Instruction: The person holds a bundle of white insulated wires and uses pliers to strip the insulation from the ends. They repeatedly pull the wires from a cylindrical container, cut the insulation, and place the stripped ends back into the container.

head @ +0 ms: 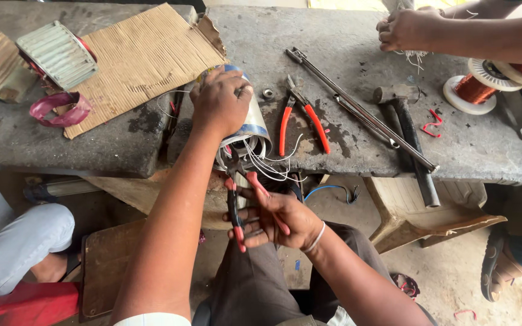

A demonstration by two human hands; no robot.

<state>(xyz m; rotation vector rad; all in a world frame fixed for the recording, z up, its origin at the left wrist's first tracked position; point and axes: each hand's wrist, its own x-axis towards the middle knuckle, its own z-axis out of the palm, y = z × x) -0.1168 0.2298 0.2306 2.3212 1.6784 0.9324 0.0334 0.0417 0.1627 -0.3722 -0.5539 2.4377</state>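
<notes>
My left hand [220,99] grips the top of a metal motor stator [254,128] that lies at the front edge of a grey stone bench [333,42]. White wires [270,163] hang out of its open end toward me. My right hand [276,218] holds red-handled pliers [235,202] below the bench edge, with their jaws up at the wires.
Orange-handled pliers [300,118], a long metal tool [357,108] and a hammer [409,130] lie on the bench to the right. A sheet of cardboard [146,60] and a finned motor housing [55,54] sit at left. Another person's hands [409,27] work beside copper wire spools [472,87]. A seated person's knee [25,235] is at lower left.
</notes>
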